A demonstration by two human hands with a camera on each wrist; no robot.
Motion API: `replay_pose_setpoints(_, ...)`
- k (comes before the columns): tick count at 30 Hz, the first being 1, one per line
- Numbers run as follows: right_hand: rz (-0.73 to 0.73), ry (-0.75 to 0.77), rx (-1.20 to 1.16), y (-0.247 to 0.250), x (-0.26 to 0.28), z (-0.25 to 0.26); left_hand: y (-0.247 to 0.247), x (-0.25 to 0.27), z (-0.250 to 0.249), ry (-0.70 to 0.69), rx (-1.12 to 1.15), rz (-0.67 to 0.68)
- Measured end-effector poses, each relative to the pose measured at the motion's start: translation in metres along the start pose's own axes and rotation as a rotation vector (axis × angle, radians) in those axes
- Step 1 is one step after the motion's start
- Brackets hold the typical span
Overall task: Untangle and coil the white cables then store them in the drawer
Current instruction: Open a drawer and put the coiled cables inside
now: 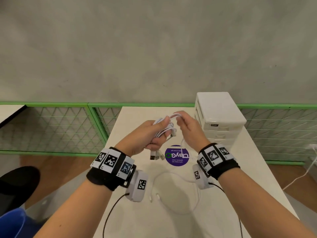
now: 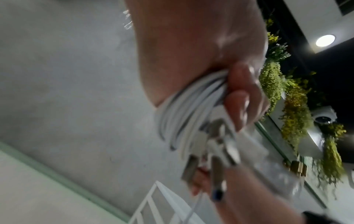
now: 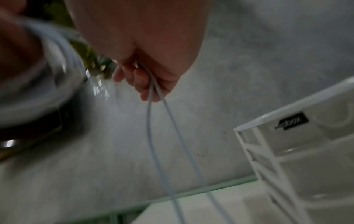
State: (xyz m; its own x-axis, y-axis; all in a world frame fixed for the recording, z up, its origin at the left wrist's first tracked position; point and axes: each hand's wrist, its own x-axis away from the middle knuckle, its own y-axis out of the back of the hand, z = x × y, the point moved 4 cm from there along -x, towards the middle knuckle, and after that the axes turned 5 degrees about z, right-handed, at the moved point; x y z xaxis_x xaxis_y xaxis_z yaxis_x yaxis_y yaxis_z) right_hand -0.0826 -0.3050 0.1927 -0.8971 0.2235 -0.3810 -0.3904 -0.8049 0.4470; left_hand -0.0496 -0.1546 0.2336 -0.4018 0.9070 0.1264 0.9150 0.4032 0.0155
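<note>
Head view: a white tabletop point(image 1: 137, 212) stands before a grey wall and green mesh railing point(image 1: 51, 127); the drawer unit point(image 1: 219, 117) sits right of centre. Left hand point(image 1: 151, 134) grasps the coiled white cables point(image 1: 165, 130); right hand point(image 1: 190, 129) pinches a strand. Left wrist view: blurred, plugs point(image 2: 216, 151) dangle lower centre. Right wrist view: two strands point(image 3: 162, 136) trail downward, ends cut off.

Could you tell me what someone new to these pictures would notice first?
First, the two hands raised over the white table: the left hand grips a bundle of coiled white cables, and the right hand pinches strands feeding into it. More loose cable lies on the table near a round purple sticker. A white drawer unit stands at the far right, its drawers closed.
</note>
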Motion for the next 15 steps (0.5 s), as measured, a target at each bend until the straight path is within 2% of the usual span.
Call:
replay_pose_setpoints(2,0.122,-0.069,0.053,-0.018,0.010,-0.015,-0.001,-0.003,0.000,-0.079,0.171,0.026)
replay_pose_setpoints(5,0.208,-0.129,0.010,-0.044,0.027,-0.025,-0.001,-0.009,-0.005,-0.181,0.361,-0.016)
replay_pose_setpoints(8,0.321,-0.197,0.009,-0.061,0.037,-0.020,0.000,-0.013,-0.010,-0.317,0.572,-0.090)
replay_pose_setpoints(10,0.433,-0.209,0.060,-0.069,0.042,-0.016,0.006,-0.017,-0.010,-0.388,0.670,-0.193)
replay_pose_setpoints(12,0.528,-0.193,0.109,-0.073,0.050,-0.015,0.015,-0.020,-0.011,-0.445,0.592,-0.356)
replay_pose_setpoints(15,0.549,-0.179,0.077,-0.071,0.056,-0.010,0.032,-0.017,-0.009,-0.497,0.165,-0.573)
